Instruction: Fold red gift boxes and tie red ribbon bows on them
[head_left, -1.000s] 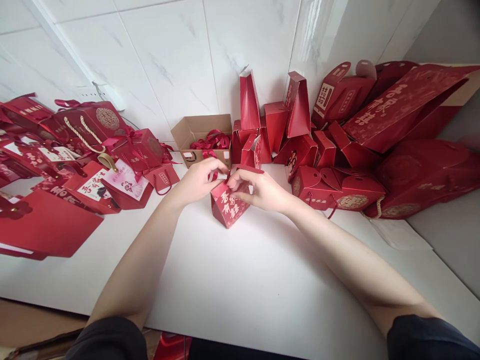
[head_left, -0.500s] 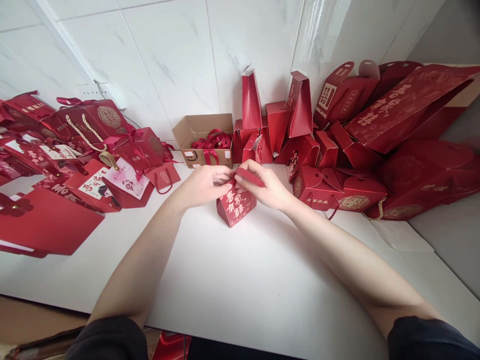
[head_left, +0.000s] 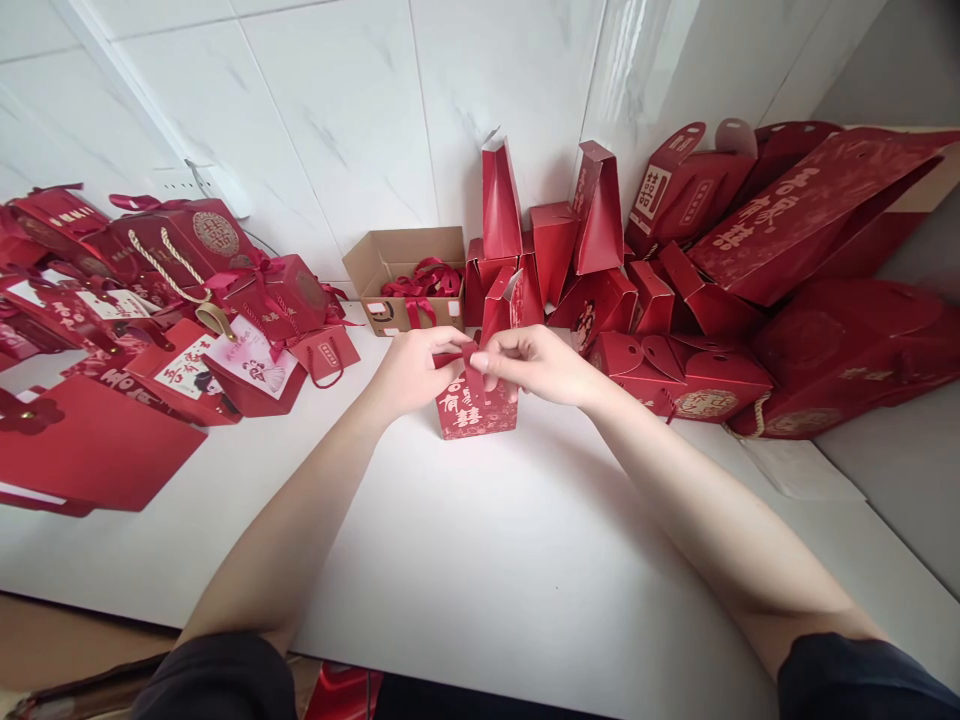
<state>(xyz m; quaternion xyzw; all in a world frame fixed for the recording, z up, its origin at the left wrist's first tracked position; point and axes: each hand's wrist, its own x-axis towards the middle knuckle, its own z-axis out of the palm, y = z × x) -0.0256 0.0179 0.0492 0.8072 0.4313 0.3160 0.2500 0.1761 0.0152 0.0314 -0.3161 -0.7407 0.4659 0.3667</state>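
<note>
"In the head view, where's the piece in hand?"

"The small red box [head_left: 484, 418] stands upright on the white tabletop [head_left: 480, 540], near the middle, between the two hands."

"And how do the hands stand?"

"The right hand [head_left: 541, 365] pinches a red strip [head_left: 473, 374], ribbon by the look of it, between thumb and fingers at the box's top. The left hand [head_left: 414, 370] curls at the top left edge; its fingers run behind, so I can't tell whether it grips anything."

"How much is done?"

"The body looks folded into shape, printed front towards the person. I'd judge the folding finished and the top being dressed."

"What's left, then?"

"The fastening, I think. I see no bow on it, unlike the bowed box [head_left: 304, 290] over on the left. The hands hide much of the top, so I can't say if it's closed."

"Ribbon to spare?"

"Yes: a cardboard box [head_left: 405, 318] behind the left hand holds a ribbon heap [head_left: 431, 278]."
</note>
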